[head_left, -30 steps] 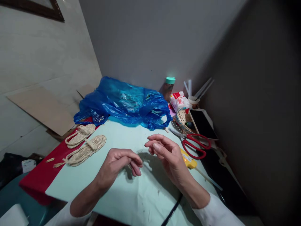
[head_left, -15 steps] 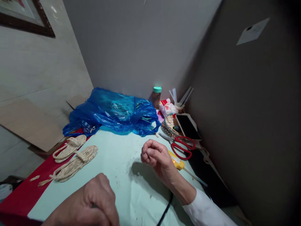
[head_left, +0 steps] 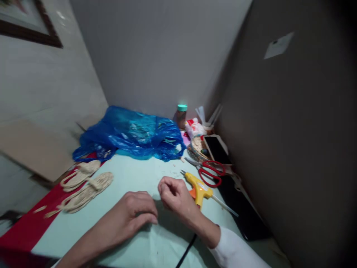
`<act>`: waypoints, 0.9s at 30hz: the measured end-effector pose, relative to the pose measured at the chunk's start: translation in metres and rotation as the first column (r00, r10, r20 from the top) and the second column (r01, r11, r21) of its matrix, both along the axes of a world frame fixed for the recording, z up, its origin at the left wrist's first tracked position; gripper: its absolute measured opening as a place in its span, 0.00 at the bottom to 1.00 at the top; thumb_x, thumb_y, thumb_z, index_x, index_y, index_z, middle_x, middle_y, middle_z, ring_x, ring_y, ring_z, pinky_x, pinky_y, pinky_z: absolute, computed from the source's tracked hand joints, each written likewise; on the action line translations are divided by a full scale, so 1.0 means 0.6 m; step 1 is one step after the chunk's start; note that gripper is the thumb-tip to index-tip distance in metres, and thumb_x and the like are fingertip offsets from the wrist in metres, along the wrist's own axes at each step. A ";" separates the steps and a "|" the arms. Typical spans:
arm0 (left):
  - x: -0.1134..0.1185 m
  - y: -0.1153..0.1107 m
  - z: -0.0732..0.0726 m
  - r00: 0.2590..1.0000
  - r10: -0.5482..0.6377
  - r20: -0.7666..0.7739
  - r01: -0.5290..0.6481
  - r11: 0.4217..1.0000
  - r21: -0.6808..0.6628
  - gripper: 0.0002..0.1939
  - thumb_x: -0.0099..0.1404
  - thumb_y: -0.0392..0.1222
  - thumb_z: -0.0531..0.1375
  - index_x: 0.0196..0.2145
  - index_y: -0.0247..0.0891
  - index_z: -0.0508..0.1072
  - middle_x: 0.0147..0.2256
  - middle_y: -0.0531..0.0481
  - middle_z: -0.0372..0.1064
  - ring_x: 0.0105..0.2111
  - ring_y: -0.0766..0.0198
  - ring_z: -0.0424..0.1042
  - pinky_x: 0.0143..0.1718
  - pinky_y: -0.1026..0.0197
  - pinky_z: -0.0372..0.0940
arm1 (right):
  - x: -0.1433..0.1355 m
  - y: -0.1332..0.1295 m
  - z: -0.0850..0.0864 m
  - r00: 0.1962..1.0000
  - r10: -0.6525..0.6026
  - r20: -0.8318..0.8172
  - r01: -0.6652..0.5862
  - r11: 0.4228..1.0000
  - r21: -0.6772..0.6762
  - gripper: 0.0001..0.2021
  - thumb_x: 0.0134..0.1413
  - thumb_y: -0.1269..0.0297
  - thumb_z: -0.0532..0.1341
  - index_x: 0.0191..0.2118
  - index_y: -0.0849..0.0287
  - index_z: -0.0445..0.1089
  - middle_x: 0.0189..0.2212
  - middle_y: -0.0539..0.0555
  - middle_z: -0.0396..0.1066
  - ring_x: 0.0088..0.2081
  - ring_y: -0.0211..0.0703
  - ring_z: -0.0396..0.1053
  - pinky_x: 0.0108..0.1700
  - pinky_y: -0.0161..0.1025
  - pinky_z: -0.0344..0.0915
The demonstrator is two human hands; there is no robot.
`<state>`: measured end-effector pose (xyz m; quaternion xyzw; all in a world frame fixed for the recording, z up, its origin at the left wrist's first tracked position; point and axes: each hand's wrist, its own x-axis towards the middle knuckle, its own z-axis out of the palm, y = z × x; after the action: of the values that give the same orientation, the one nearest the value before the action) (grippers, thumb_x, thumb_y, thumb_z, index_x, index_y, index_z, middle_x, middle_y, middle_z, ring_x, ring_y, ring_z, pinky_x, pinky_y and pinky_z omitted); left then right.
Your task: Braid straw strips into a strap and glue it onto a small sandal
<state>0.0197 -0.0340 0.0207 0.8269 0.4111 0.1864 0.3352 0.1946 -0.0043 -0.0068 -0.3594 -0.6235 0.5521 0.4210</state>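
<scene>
My left hand [head_left: 134, 214] is low over the pale green table cover [head_left: 134, 167], its fingers bent and pressed together; what it holds, if anything, is hidden. Just to its right, a small gap away, my right hand [head_left: 177, 197] is curled with thumb against fingers, and nothing can be made out in it. Beside the right hand lies a yellow glue gun [head_left: 199, 188] with an orange trigger and a clear stick in its back. Scissors with red handles [head_left: 212, 174] rest behind it. Two woven straw sandal-shaped pieces [head_left: 86, 191] lie at the left.
A blue plastic bag [head_left: 134, 132] lies at the back by the wall. At the right back are a jar with a turquoise lid [head_left: 182, 115], a woven basket [head_left: 197, 147], a phone [head_left: 217, 149] and a cup of sticks [head_left: 208, 125]. A black flat object [head_left: 244, 212] lies at the right edge.
My left hand has moved up and right, closer to my right hand. My right hand has shifted slightly down and left, and more of the glue gun shows. The view has shifted a little.
</scene>
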 end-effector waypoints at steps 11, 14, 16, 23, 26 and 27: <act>-0.081 -0.055 -0.047 0.920 0.309 0.239 -0.298 0.951 -0.082 0.07 0.61 0.33 0.63 0.33 0.39 0.82 0.32 0.50 0.80 0.33 0.64 0.75 0.40 0.66 0.64 | -0.025 0.003 0.006 0.871 0.285 0.400 -0.341 0.937 0.074 0.18 0.64 0.52 0.55 0.28 0.58 0.69 0.22 0.50 0.66 0.24 0.36 0.59 0.26 0.34 0.54; -0.115 -0.071 -0.062 0.875 0.345 0.341 -0.327 0.939 -0.110 0.07 0.62 0.35 0.63 0.31 0.41 0.82 0.29 0.51 0.80 0.31 0.64 0.74 0.39 0.64 0.65 | -0.058 0.016 0.019 0.837 0.300 0.459 -0.382 0.919 0.096 0.14 0.65 0.55 0.55 0.33 0.57 0.70 0.25 0.50 0.68 0.26 0.37 0.60 0.27 0.34 0.56; -0.134 -0.080 -0.071 0.847 0.342 0.406 -0.330 0.938 -0.102 0.09 0.62 0.34 0.62 0.27 0.40 0.81 0.24 0.50 0.78 0.28 0.64 0.72 0.37 0.63 0.65 | -0.085 0.034 0.025 0.824 0.292 0.485 -0.383 0.919 0.098 0.12 0.65 0.57 0.53 0.35 0.57 0.69 0.24 0.50 0.67 0.25 0.37 0.60 0.27 0.34 0.56; -0.207 -0.097 -0.083 0.580 0.689 0.435 -0.729 0.677 -0.101 0.10 0.60 0.36 0.63 0.22 0.43 0.77 0.22 0.56 0.75 0.22 0.67 0.70 0.29 0.65 0.64 | -0.180 0.113 0.023 0.782 0.247 0.573 -0.356 0.931 0.085 0.11 0.63 0.57 0.55 0.39 0.57 0.71 0.30 0.52 0.72 0.28 0.40 0.64 0.30 0.36 0.58; -0.238 -0.105 -0.094 0.396 0.794 0.461 -0.870 0.485 -0.089 0.09 0.61 0.40 0.63 0.23 0.44 0.76 0.23 0.56 0.75 0.22 0.66 0.69 0.25 0.64 0.63 | -0.221 0.130 0.019 0.728 0.222 0.649 -0.392 0.911 0.127 0.11 0.64 0.59 0.54 0.40 0.57 0.72 0.33 0.53 0.75 0.30 0.42 0.67 0.32 0.37 0.59; -0.246 -0.107 -0.099 0.339 0.821 0.460 -0.902 0.423 -0.090 0.08 0.62 0.40 0.62 0.24 0.44 0.76 0.23 0.56 0.74 0.22 0.66 0.68 0.24 0.64 0.62 | -0.234 0.135 0.017 0.702 0.194 0.686 -0.397 0.905 0.150 0.11 0.63 0.60 0.55 0.41 0.58 0.72 0.33 0.54 0.75 0.30 0.42 0.68 0.32 0.37 0.58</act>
<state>-0.1281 -0.0982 -0.0386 0.4435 0.6802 0.5514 0.1910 0.0541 0.0765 0.0036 -0.3588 -0.8538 0.3551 0.1274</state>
